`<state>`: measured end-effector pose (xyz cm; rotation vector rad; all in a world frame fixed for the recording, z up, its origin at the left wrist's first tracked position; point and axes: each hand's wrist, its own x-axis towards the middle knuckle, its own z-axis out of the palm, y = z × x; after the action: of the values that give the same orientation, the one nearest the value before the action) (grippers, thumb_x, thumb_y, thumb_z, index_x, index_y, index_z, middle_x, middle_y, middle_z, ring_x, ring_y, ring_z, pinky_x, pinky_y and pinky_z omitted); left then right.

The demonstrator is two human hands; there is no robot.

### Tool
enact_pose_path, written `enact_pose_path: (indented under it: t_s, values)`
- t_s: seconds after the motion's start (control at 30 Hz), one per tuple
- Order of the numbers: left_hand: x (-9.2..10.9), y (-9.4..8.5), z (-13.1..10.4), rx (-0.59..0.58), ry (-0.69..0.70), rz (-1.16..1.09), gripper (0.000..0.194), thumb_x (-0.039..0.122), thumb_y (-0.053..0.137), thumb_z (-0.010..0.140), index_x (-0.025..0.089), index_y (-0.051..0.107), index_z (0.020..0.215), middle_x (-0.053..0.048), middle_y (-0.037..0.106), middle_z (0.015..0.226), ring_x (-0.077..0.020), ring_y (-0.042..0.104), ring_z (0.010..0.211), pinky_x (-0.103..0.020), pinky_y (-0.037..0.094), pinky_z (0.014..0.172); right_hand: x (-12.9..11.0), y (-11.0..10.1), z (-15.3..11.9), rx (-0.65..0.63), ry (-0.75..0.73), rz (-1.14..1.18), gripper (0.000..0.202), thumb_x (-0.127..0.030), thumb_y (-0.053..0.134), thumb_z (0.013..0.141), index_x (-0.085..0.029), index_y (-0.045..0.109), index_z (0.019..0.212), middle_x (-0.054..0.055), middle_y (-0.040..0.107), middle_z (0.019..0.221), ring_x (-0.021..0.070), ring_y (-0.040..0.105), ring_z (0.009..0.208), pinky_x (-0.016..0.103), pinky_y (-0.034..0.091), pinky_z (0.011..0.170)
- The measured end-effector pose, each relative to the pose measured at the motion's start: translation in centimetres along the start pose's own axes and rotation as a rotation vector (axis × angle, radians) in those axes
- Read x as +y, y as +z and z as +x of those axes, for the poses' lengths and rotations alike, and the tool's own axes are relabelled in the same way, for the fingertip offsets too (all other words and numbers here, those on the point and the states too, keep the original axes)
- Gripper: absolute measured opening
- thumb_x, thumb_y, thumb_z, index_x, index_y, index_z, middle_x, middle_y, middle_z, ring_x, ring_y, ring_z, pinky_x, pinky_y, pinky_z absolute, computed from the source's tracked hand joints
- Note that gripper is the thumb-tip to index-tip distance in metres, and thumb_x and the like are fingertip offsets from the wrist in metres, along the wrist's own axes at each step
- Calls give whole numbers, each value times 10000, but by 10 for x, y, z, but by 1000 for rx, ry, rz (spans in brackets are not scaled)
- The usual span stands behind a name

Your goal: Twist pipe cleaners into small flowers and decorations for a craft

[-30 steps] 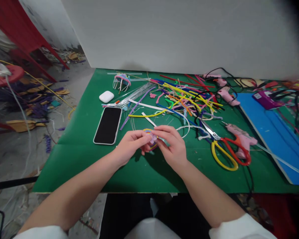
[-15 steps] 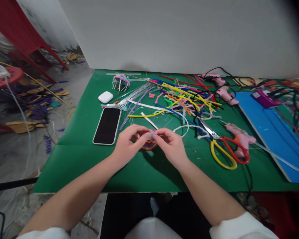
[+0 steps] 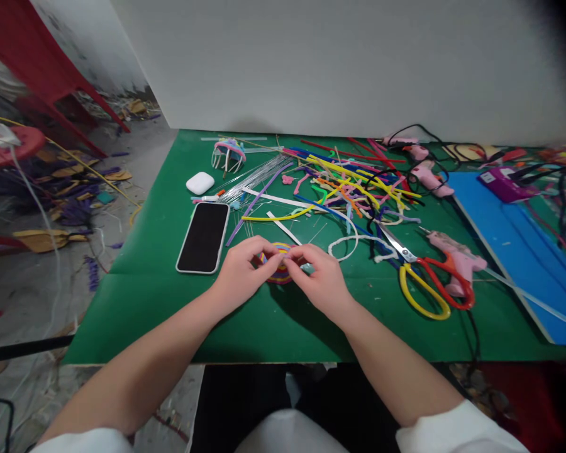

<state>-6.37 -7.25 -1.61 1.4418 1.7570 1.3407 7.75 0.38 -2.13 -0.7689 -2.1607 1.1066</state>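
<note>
Both hands meet over a small round coil of striped pipe cleaners (image 3: 279,277) in pink, yellow and purple. My left hand (image 3: 245,269) is closed on its left side, thumb and fingers pinched together. From the other side my right hand (image 3: 321,277) is also closed, its thumb and index fingertips pressed together over the coil's middle. Any small piece between the fingertips is too hidden to make out. Beyond the hands a white strip (image 3: 283,228) and a loose heap of coloured pipe cleaners (image 3: 339,182) lie on the green tabletop (image 3: 170,321).
Left of the hands lie a phone (image 3: 202,239) and a white earbud case (image 3: 200,183). A small domed pipe-cleaner piece (image 3: 229,153) stands behind. To the right are scissors (image 3: 422,277), a pink glue gun (image 3: 457,258) with its cord, and a blue board (image 3: 509,251).
My fingertips have shifted slightly on the coil, and more of its striped top shows between the hands. The view has moved a little; the things on the table stay put.
</note>
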Motion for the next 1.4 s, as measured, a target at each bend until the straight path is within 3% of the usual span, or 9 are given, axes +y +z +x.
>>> enact_pose_path:
  t_s: [0.17,0.27,0.53,0.8,1.17,1.4]
  values:
    - [-1,3,0,10,-124,-141,173,330,607,764,167,650,804,-21,647,787,-114,596,712,-197,483,608,-3,-1,3,-8,224,266,154,-340,580,770,-189,599,745,-2,637,708,110,583,618,225,478,572]
    - [-3,5,-1,21,-147,-180,181,337,636,741,171,655,811,-16,663,793,-113,612,702,-193,494,617,-4,-2,4,23,284,343,167,-353,599,759,-187,622,756,-3,659,706,112,602,629,220,487,585]
    - [-1,5,-1,59,-113,-126,180,325,605,763,164,660,824,-25,674,801,-111,617,685,-183,499,586,-4,-2,3,45,220,282,161,-338,592,770,-200,671,800,11,689,784,131,628,696,241,501,639]
    - [-1,5,-2,6,-78,-32,163,309,587,772,170,670,779,-26,672,775,-120,608,707,-190,482,589,-4,-4,4,42,172,255,111,-295,589,781,-209,652,813,4,678,821,121,624,724,240,496,658]
    - [-1,7,-2,-75,-406,-486,257,397,680,681,147,642,729,-10,639,669,-107,571,592,-189,455,495,-4,-2,2,50,99,183,86,-270,555,801,-207,606,771,6,657,808,124,603,723,257,483,663]
    - [-3,9,1,-84,-277,-321,252,369,667,702,167,650,853,-35,667,861,-131,607,759,-213,496,651,-5,-2,3,116,197,258,130,-315,582,780,-204,648,771,4,672,769,119,611,689,237,494,635]
